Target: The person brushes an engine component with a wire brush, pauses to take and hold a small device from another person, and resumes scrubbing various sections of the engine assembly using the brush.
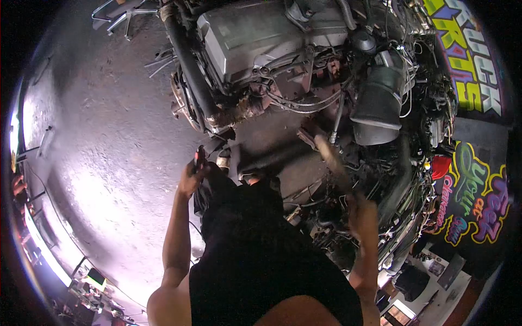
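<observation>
My right hand (361,217), smeared by motion, is closed round the wooden handle of what looks like a hammer (329,155). Its blocky, rust-brown head points toward the underside of the engine (272,41). On the other side, my left hand (188,180) grips a small black and red tool (199,156), whose kind I cannot make out. That hand is near my knee, just below the engine's lower left corner. Between my two hands are my dark clothes and the grey floor.
A wide black duct (378,106) and loose cables hang at the engine's right. Dark vehicle parts (402,190) crowd my right side. Metal stands (125,19) are on the floor (109,136) at upper left. Painted signs (473,195) stand at far right, above a cluttered table (443,282).
</observation>
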`<state>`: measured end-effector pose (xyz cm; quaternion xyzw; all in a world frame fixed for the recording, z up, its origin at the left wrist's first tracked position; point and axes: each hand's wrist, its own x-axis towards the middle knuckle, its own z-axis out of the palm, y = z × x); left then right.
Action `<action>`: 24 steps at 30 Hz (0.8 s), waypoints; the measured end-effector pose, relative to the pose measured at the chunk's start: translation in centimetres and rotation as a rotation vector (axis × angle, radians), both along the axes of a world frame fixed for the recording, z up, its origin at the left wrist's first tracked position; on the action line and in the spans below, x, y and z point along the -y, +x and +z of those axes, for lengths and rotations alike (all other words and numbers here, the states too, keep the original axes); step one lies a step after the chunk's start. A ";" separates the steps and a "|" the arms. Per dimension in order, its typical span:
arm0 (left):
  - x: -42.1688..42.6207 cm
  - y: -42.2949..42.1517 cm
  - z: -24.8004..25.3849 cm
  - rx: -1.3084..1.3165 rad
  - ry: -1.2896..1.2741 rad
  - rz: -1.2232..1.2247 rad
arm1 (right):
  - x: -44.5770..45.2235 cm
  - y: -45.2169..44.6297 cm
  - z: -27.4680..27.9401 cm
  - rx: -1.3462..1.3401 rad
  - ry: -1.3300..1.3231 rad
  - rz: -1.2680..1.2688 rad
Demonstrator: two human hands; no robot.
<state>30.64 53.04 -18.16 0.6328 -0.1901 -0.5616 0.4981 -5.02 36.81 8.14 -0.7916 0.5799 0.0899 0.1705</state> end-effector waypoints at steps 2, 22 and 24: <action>0.9 0.5 -0.3 0.015 0.026 -0.059 | 5.6 0.3 -3.5 0.179 -0.061 0.063; 3.1 -0.8 -0.3 0.018 -0.027 -0.157 | 5.8 4.3 -6.3 -0.201 -0.045 0.268; 2.0 -0.8 -1.4 0.133 -0.045 -0.130 | 4.4 4.1 -2.6 -0.198 0.006 0.266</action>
